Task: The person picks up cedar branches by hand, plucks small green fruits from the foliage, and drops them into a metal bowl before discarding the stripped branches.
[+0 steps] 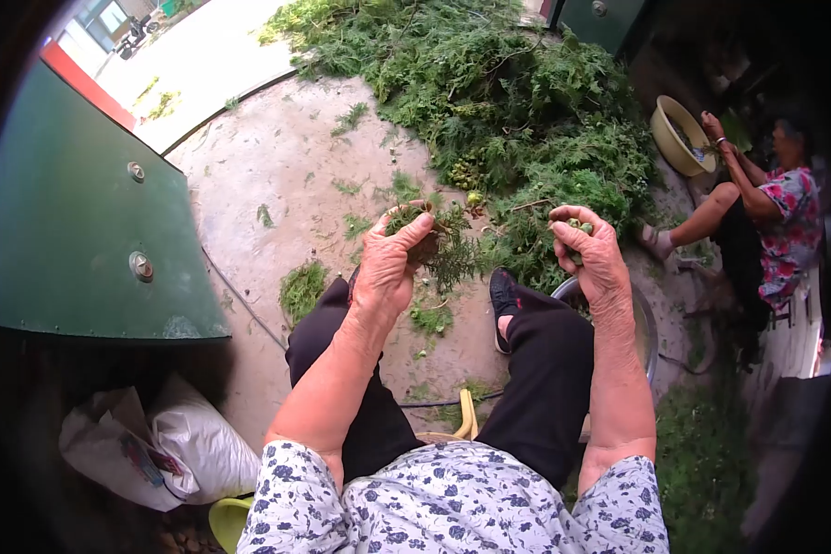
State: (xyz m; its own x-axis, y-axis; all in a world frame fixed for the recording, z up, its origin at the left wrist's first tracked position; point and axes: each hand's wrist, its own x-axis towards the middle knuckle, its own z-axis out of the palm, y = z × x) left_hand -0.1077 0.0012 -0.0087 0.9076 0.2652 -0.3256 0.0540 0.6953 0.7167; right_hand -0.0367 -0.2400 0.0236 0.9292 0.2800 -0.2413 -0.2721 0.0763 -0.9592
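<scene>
My left hand (390, 263) is closed around a green evergreen sprig (456, 257), whose flat, scaly leaves stick out to the right of the fingers. Apart from it, to the right, my right hand (598, 258) has its fingers curled over a few small round green cones (576, 227). Below my right forearm, a metal basin (651, 337) shows only its rim and part of its side beside my leg. A large heap of cut evergreen branches (526, 120) lies on the floor just beyond both hands.
At right, another person (780, 217) sits by a yellow basin (668, 138), hands raised near its rim. A green metal door (83, 222) stands at left, with white sacks (198, 434) below it. A dark cable (249, 305) crosses the concrete floor (277, 166), which has scattered sprigs.
</scene>
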